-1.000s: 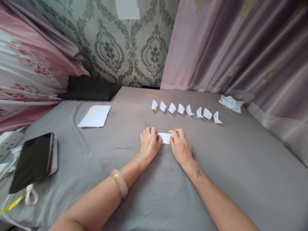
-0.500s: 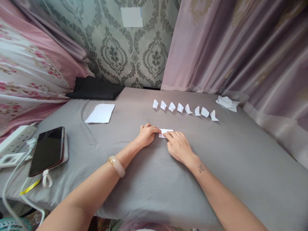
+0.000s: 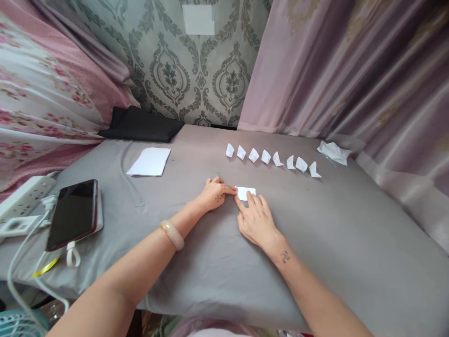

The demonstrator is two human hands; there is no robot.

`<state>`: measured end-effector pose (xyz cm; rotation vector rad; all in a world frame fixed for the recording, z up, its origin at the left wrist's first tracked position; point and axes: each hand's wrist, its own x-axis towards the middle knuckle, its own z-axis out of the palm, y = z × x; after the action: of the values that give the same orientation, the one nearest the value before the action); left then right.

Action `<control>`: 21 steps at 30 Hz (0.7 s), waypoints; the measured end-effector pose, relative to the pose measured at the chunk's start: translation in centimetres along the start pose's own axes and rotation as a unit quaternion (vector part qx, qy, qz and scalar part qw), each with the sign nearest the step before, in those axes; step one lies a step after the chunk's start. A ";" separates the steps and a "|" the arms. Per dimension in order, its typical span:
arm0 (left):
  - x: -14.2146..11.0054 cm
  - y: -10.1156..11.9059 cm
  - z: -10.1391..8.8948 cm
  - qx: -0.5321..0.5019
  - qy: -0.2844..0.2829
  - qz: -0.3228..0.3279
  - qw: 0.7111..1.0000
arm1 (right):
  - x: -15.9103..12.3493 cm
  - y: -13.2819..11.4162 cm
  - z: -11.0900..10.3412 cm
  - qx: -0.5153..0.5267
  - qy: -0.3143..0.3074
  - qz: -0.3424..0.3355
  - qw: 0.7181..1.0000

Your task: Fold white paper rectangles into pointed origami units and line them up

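A small folded white paper (image 3: 242, 192) lies flat on the grey cloth between my hands. My left hand (image 3: 214, 193) is closed, its fingertips pressed together on the left edge of the paper. Over the lower and right part of the paper rests my right hand (image 3: 257, 222), fingers spread and pressing down, with one fingertip at the lower left corner. Part of the paper is hidden beneath those fingers. Beyond it stands a row of several small folded paper pieces (image 3: 253, 155).
A stack of white paper (image 3: 149, 162) lies at the left, near a folded black cloth (image 3: 142, 124). Crumpled paper (image 3: 334, 152) sits at the far right. A phone (image 3: 73, 213), a power strip (image 3: 26, 199) and cables occupy the left edge.
My right hand has shifted down and left over the paper, its fingers more spread, with a fingertip now at the lower left corner. My left hand stays at the paper's left edge.
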<state>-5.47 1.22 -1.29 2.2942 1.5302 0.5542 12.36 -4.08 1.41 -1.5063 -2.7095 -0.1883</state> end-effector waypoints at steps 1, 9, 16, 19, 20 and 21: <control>0.0 0.2 -0.1 0.002 0.001 0.002 1.000 | -0.1 0.0 0.0 0.004 -0.002 0.001 1.000; -0.3 3.0 -0.4 0.018 0.041 -0.058 0.997 | -0.8 0.1 0.4 0.031 0.012 0.008 0.999; -0.8 5.0 0.9 0.071 0.088 -0.090 0.989 | -0.9 0.1 1.1 0.066 0.024 0.026 0.997; -1.1 5.2 1.2 0.090 0.084 -0.081 0.989 | -1.0 0.4 1.4 0.086 0.034 0.031 0.995; -1.2 5.1 1.3 0.091 0.083 -0.080 0.989 | -1.1 0.5 1.4 0.092 0.036 0.033 0.995; -1.3 5.1 1.4 0.091 0.082 -0.080 0.989 | -1.1 0.7 1.5 0.098 0.038 0.034 0.994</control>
<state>-1.19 -1.93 -0.26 2.2758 1.8943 0.5943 13.58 -4.49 -0.10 -1.5003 -2.5288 0.0223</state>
